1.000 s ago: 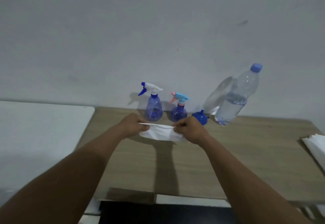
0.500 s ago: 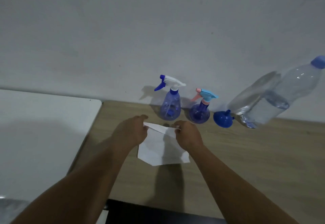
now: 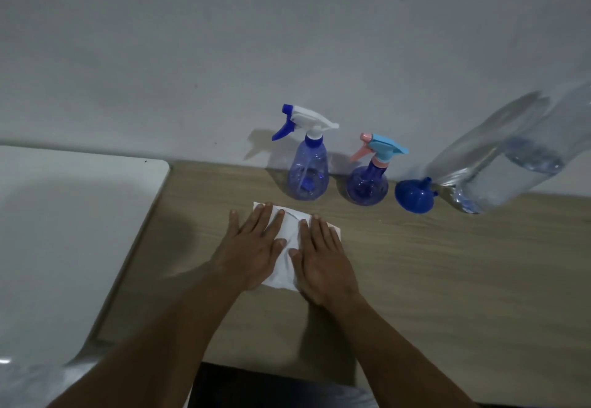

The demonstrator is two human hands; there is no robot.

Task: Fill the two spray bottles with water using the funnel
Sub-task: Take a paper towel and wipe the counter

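Spray bottles beyond both grips, upright by the wall: taller translucent blue bottle with white-and-blue trigger (image 3: 307, 174), rounder blue bottle with teal-and-pink trigger (image 3: 367, 182). Blue plastic funnel (image 3: 414, 196) on its side, beyond and right of right hand (image 3: 321, 259). Large clear water bottle (image 3: 511, 164) further right. Left hand (image 3: 252, 247) and right hand spread flat, pressing white paper sheet (image 3: 289, 247) onto light wooden desk (image 3: 447, 273), holding nothing.

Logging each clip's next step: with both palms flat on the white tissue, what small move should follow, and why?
Probably lift the left hand off the white tissue and reach for the taller spray bottle to unscrew its trigger head. Both spray bottles still wear their heads, the blue funnel lies unused beside the shorter one, and the right hand holds nothing.
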